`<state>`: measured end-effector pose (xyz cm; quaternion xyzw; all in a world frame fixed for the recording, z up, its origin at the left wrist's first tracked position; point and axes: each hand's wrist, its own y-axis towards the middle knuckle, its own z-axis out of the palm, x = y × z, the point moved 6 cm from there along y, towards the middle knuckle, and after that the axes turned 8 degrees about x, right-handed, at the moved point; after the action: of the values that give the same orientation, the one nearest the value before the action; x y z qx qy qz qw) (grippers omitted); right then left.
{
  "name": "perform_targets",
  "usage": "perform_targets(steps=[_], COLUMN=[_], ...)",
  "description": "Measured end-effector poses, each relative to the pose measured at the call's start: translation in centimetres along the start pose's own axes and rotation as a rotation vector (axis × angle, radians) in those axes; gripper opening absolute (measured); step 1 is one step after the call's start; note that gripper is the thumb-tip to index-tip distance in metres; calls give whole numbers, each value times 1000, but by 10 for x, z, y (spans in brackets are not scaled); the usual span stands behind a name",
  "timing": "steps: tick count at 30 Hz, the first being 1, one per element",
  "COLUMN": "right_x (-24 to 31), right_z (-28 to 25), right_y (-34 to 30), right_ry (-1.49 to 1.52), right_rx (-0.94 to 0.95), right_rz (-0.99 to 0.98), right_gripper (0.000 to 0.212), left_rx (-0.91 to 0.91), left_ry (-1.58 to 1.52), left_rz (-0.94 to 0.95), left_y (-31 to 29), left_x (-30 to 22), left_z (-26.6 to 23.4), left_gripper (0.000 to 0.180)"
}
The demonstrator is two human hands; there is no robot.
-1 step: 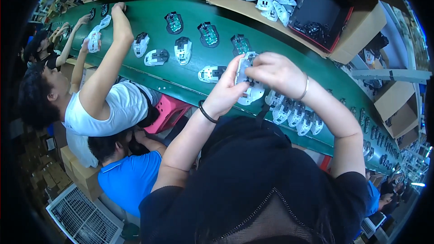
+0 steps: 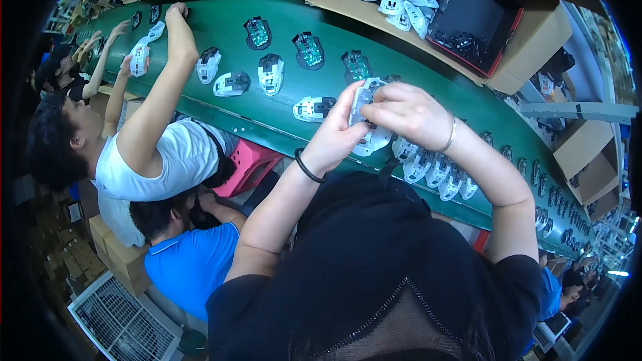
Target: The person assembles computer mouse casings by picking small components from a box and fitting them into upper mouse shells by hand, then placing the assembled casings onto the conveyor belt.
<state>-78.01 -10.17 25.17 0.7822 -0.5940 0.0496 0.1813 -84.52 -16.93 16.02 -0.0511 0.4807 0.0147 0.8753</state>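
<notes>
My left hand grips a white computer mouse shell by its left side, thumb across the near end. My right hand is bent over the same shell with its fingers pinched together at the inner face. Whatever small part those fingertips hold is hidden. Just left of my hands a white and black mouse shell lies on the green belt. Beyond them sits a mouse base with a green circuit board. Several white shells stand in a row below my right wrist.
The green conveyor belt carries more mouse bases and shells. Across it stands a cardboard box with white shells and a black tray of small dark parts. A co-worker in white reaches over the belt at left.
My right hand has shifted slightly, its fingertips turning lower over the shell. My left hand keeps its hold almost unmoved. At far left, a co-worker's hand has moved slightly.
</notes>
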Motion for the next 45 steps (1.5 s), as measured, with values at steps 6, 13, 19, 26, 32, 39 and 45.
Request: perform_targets(steps=[6, 13, 19, 26, 32, 39, 45], right_x=[6, 4, 3, -13, -21, -19, 19], right_z=[2, 1, -3, 66, 70, 94, 76], right_y=[-12, -35, -28, -57, -72, -150, -431], right_ry=[-16, 75, 187, 971, 913, 1479, -185], right_rx=[-141, -306, -373, -630, -846, -1051, -972], right_rz=[170, 219, 447, 844, 826, 818, 1638], right_gripper=[32, 32, 33, 51, 43, 48, 34], left_rx=[-39, 29, -33, -119, -91, 183, 218], left_ry=[-64, 76, 164, 159, 387, 158, 1151], left_rz=[4, 76, 172, 218, 256, -94, -109], left_y=[1, 1, 5, 4, 16, 43, 39], left_x=[1, -9, -2, -7, 3, 57, 98], left_z=[0, 17, 7, 3, 20, 60, -29], left_gripper=[69, 70, 68, 66, 64, 65, 55])
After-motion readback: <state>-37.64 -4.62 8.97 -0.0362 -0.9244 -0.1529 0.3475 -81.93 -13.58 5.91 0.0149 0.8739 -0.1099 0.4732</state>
